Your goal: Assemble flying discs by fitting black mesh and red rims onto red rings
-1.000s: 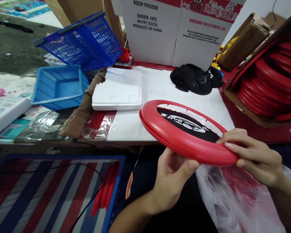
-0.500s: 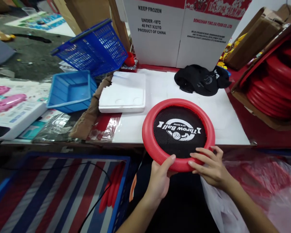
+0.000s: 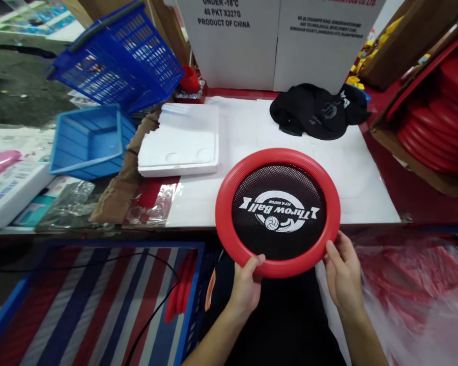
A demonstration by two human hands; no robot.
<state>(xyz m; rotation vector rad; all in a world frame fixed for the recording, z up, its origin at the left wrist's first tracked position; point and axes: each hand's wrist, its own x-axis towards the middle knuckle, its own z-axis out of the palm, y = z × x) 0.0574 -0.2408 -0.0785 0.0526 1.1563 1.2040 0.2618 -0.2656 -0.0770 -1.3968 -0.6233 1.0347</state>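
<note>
A round throw-ball disc with a red ring and a black mesh centre is held at the table's front edge, its white "Throw Ball" print upside down to me. My left hand grips the ring at its lower left, thumb on top and fingers underneath. At the lower right my right hand pinches the ring in the same way. Behind the disc, a bundle of black mesh cloth with pale print lies on the white table sheet.
A white foam block lies left of the disc, beside a light-blue bin and a tilted blue basket. Red rings fill a carton at right. Below left stands a blue crate with striped lining; plastic bags hang lower right.
My right hand has shifted from fingers over the ring's front to a thumb-on-top grip at its right side. The disc has tilted slightly, and the view has moved a little.
</note>
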